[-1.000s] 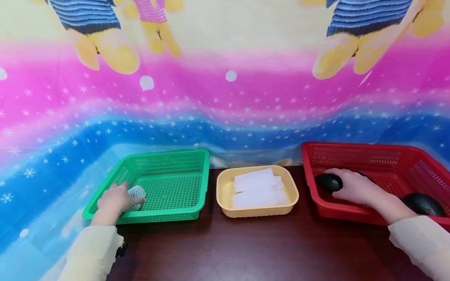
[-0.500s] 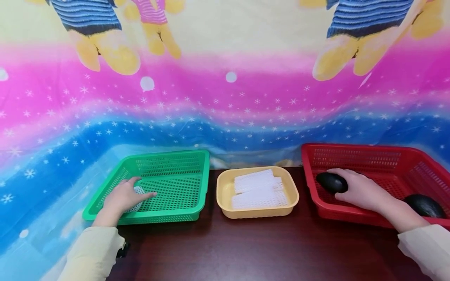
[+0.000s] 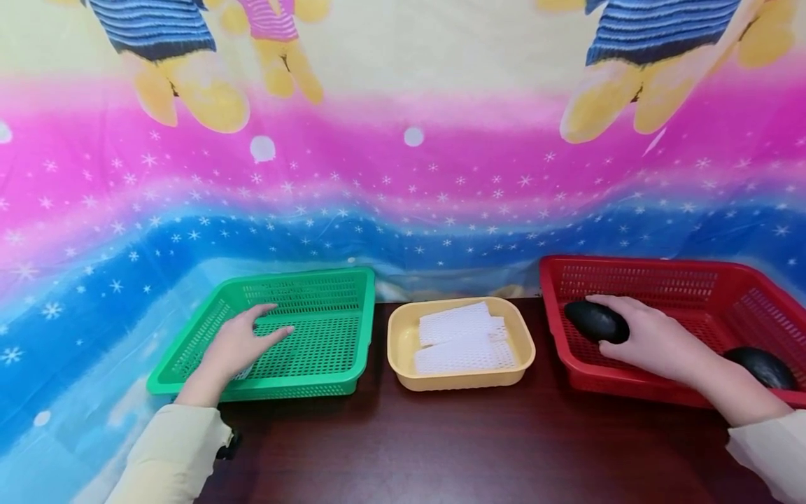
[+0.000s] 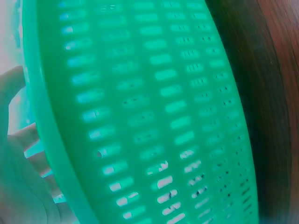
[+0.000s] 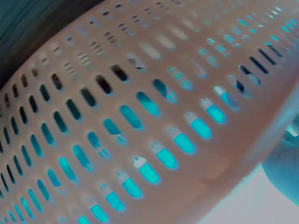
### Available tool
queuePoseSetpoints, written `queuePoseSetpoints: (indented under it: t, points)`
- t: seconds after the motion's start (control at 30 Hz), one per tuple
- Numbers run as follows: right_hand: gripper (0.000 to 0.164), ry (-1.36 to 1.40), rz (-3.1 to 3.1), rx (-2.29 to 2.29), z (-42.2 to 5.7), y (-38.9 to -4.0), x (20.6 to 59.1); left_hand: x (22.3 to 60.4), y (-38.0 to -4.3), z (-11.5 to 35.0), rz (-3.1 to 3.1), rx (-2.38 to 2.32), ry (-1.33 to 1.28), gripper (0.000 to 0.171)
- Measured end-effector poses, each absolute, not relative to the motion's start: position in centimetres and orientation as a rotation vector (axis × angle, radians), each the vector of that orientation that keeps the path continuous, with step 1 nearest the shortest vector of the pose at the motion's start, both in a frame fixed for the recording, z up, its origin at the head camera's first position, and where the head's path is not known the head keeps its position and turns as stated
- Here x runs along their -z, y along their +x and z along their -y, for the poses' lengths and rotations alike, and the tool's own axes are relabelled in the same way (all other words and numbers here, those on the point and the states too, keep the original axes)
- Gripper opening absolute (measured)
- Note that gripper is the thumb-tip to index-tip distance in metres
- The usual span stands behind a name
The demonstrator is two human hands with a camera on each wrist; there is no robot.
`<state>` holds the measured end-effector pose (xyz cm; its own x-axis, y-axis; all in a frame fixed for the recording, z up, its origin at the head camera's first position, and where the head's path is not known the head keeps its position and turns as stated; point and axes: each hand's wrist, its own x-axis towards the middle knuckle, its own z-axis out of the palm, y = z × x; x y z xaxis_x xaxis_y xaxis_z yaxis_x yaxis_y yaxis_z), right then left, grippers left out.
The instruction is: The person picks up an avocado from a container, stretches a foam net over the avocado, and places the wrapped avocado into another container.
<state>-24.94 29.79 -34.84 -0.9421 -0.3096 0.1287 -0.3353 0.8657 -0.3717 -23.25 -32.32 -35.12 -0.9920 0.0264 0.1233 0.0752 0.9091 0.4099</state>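
In the head view my left hand (image 3: 234, 344) hovers over the green basket (image 3: 364, 315), thumb and fingers spread with nothing between them. Mostly hidden under it is a white foam-net bundle (image 3: 243, 374). The left wrist view catches part of the same hand (image 4: 21, 186) beyond the basket's slotted wall. On the other side, my right hand (image 3: 658, 339) grips a shiny black oval fruit (image 3: 597, 322), avocado-like, inside the red basket (image 3: 554, 336). Its thumb lies on the near side and its fingers on the far side. The basket wall mostly hides this hand in the right wrist view.
Between the baskets stands a yellow tray (image 3: 398, 357) with white foam-net sleeves (image 3: 466, 346) lying in it. Another black fruit (image 3: 762, 367) rests at the red basket's near right. A patterned cloth (image 3: 403, 175) hangs behind the dark wooden table (image 3: 428, 441).
My left hand has moved off the foam-net bundle, rightward and up, its fingers spreading. My right hand has shifted slightly right with the black fruit in its grip.
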Motion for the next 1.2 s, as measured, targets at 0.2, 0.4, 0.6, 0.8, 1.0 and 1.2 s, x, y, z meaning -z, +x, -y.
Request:
queuePoseSetpoints:
  t: [0.2, 0.4, 0.6, 0.8, 1.0, 1.2]
  points:
    - [0.08, 0.549, 2.969, -0.597, -28.8, -24.3, 34.1, 34.8, -22.9, 31.3, 2.935, 0.697, -0.105, 0.081]
    - [0.081, 0.58, 2.949, -0.596, -27.7, -23.4, 33.5, 34.6, -22.6, 30.0, 2.885, 0.748, -0.146, 0.073]
    - [0.078, 0.629, 2.913, -0.635, -26.6, -22.4, 33.0, 34.4, -22.4, 28.5, 2.851, 0.797, -0.211, 0.061]
    - [0.078, 0.714, 2.842, -0.629, -25.5, -21.4, 32.9, 34.3, -22.3, 26.8, 2.813, 0.844, -0.286, 0.052]
    - [0.078, 0.782, 2.814, -0.642, -24.1, -20.5, 33.4, 34.4, -22.2, 25.4, 2.798, 0.857, -0.341, 0.051]
    - [0.075, 0.859, 2.754, -0.632, -22.8, -19.7, 34.4, 34.2, -22.4, 24.4, 2.776, 0.882, -0.359, 0.05]
